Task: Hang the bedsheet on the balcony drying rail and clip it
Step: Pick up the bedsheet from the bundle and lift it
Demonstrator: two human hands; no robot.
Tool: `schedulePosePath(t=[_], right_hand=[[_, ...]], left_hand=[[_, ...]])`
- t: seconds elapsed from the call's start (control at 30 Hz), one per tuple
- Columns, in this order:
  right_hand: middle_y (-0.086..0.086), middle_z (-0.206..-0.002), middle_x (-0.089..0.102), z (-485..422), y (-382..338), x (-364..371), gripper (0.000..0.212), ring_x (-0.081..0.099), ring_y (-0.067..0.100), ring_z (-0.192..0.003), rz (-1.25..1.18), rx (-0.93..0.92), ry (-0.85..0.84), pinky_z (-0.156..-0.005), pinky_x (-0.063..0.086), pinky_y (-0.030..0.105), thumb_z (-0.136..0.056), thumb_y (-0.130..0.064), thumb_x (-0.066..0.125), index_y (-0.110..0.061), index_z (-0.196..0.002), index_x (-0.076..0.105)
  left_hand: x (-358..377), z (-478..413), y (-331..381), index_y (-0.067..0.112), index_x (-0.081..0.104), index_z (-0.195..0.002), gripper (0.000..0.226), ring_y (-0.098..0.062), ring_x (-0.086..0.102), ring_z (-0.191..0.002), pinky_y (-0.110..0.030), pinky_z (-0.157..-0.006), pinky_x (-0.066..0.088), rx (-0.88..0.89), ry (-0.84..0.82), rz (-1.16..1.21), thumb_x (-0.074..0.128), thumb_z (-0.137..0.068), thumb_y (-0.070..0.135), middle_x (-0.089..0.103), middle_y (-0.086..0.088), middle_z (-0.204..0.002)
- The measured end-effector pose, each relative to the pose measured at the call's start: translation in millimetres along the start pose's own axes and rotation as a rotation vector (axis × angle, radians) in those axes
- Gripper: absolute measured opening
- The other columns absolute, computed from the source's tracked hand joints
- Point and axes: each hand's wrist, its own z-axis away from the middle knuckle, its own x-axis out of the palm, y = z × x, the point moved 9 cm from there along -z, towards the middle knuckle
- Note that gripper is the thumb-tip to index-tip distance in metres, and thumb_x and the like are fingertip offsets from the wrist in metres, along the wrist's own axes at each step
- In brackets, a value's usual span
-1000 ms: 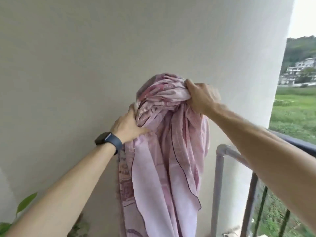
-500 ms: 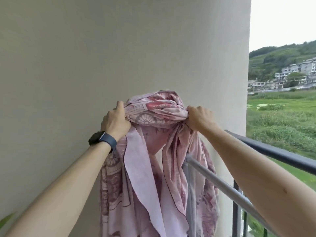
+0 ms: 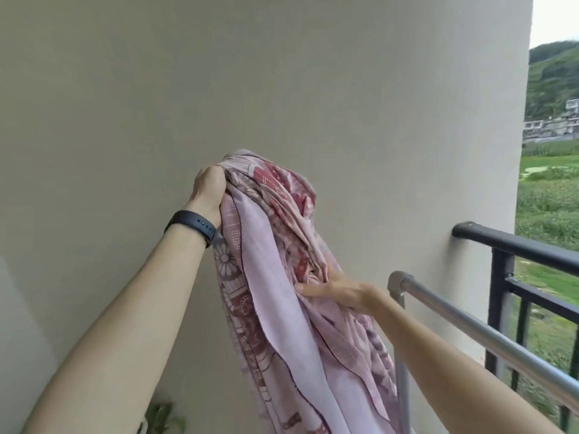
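The pink patterned bedsheet [image 3: 282,277] is bunched and held up in the air just left of the steel drying rail [image 3: 470,327]. Its top is well above the rail's elbow joint, and none of it is laid over the bar. The left hand [image 3: 208,191], farther left of the rail and the higher of the two, is clenched round the gathered top of the cloth. The right hand [image 3: 341,291] sits at about the height of the rail's end and just left of it. Its thumb lies along the fabric and its fingertips are buried in the folds, so whether it pinches or only presses cannot be told. The print shows flower and lattice motifs in dark red. A pale reverse face is turned outward, edged by a thin dark stitched hem that curves down the drape. The lower folds hang in front of the rail's upright post; contact there cannot be judged. A black wristband [image 3: 191,225] circles the left wrist, and any marking on it is too small to read. From the elbow joint the rail's bar runs bare toward the lower right. Beyond the rail, with a gap between, stands the black balcony railing [image 3: 517,245]. A plain wall [image 3: 282,89] fills the space behind and left of the rail, and green leaves [image 3: 163,418] show low to its left.
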Motion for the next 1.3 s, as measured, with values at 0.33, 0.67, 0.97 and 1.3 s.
schedulePosePath(t=[0.33, 0.67, 0.97, 1.3], right_hand=[[0.01, -0.107, 0.072, -65, -54, -83, 0.028, 0.068, 0.035, -0.101, 0.735, 0.042, 0.565, -0.075, 0.051, 0.037, -0.086, -0.034, 0.059, -0.024, -0.111, 0.067], [0.014, -0.105, 0.069, -52, -66, -183, 0.03, 0.066, 0.034, -0.107, 1.215, 0.354, 0.673, -0.09, 0.055, 0.039, -0.087, -0.01, 0.06, -0.011, -0.117, 0.068], [0.019, -0.117, 0.06, 43, -33, -259, 0.034, 0.059, 0.038, -0.11, 0.894, 0.362, 1.049, -0.09, 0.048, 0.044, -0.092, -0.009, 0.051, -0.017, -0.125, 0.052], [0.014, -0.109, 0.066, 172, -77, -279, 0.031, 0.061, 0.031, -0.098, 0.901, 0.353, 1.126, -0.078, 0.047, 0.037, -0.087, -0.013, 0.062, -0.015, -0.117, 0.054]], left_hand=[[-82, 3, -72, 0.009, 0.062, -0.12, 0.04, -0.02, 0.071, -0.098, -0.026, -0.079, 0.059, -0.258, -0.652, -0.494, 0.057, -0.087, -0.014, 0.07, -0.013, -0.117], [-3, 12, -144, 0.012, 0.07, -0.115, 0.066, -0.022, 0.069, -0.107, -0.026, -0.083, 0.056, -0.425, -0.919, -0.363, 0.089, -0.06, 0.042, 0.071, -0.009, -0.118], [86, -1, -93, 0.024, 0.06, -0.084, 0.035, -0.02, 0.057, -0.084, -0.028, -0.071, 0.04, 0.306, -0.406, -0.805, 0.071, -0.08, 0.057, 0.061, 0.009, -0.08], [103, 68, -4, 0.035, 0.07, -0.106, 0.041, -0.014, 0.064, -0.104, -0.035, -0.094, 0.05, 0.35, -0.406, -0.494, 0.071, -0.074, 0.059, 0.072, 0.013, -0.105]])
